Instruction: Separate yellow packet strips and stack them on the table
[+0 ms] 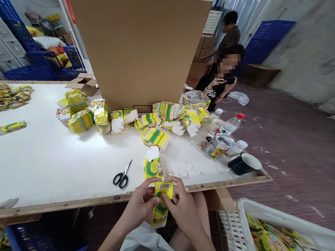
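Note:
Both my hands hold one small yellow-and-green carton (161, 204) just in front of the table's near edge. My left hand (140, 205) grips its left side with the fingers curled round it. My right hand (181, 207) pinches its upper right part, near the barcode flap. A stack of flat cartons (153, 166) of the same kind lies on the white table (45, 158) just beyond my hands. Black scissors (122, 175) lie to their left, and loose rubber bands (181, 172) to their right.
Heaps of flat yellow-green cartons (133, 118) lie before a tall cardboard sheet (141, 48). Bottles, a jar (218, 145) and a cup (249, 161) crowd the table's right corner. A white crate (274, 228) of cartons stands lower right, blue crates (36, 244) lower left. Two people sit beyond the table.

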